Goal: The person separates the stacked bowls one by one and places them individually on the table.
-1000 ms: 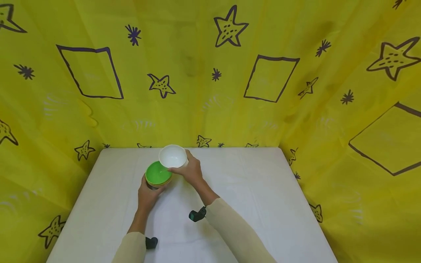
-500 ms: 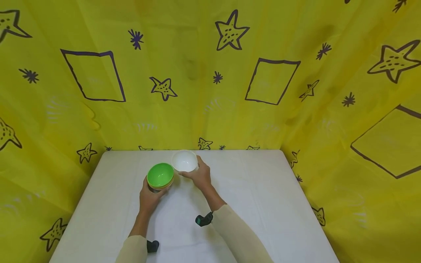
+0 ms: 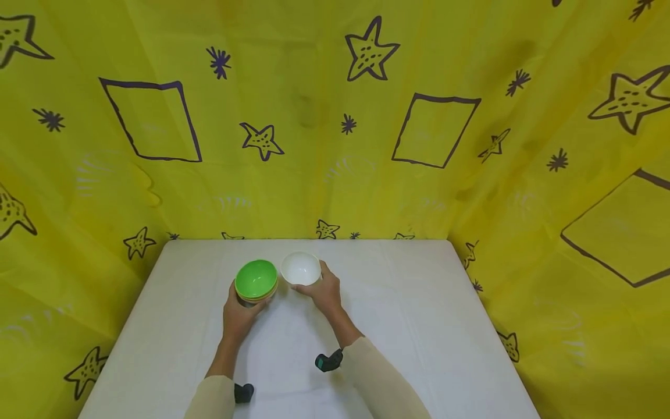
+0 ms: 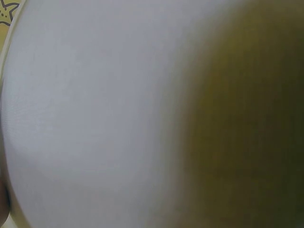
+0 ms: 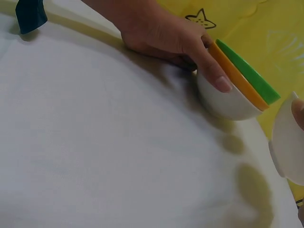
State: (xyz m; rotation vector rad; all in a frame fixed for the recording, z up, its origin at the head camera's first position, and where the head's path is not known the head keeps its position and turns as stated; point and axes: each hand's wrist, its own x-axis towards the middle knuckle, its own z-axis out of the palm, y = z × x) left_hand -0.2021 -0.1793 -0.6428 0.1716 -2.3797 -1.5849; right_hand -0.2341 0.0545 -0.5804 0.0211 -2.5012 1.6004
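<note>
From the head view the left hand (image 3: pixel 238 314) cups the near side of a stack of bowls (image 3: pixel 256 281) with a green bowl (image 3: pixel 256 278) on top, and the right hand (image 3: pixel 324 291) holds a white bowl (image 3: pixel 300 268) just beside the stack, to its right; both sit toward the back middle of the white tabletop (image 3: pixel 419 326); from up here the stack reads mostly as one green disc with a thin orange edge; the right wrist view gives the side profile instead: green bowl (image 5: pixel 249 71) nested in an orange bowl (image 5: pixel 237 76) nested in a white bottom bowl (image 5: pixel 223 102) resting on the tabletop, with the left hand's thumb (image 5: pixel 211 71) curled over the rim, so that grip is closed round the stack; in the same view the white bowl (image 5: pixel 287 142) shows at the right edge, tilted and clear of the cloth, its shadow below it; the right grip pinches its near rim, thumb inside; the left wrist view is only a blur of white and dark olive, nothing to tell there; yellow star-printed cloth (image 3: pixel 335 116) hangs all round
</note>
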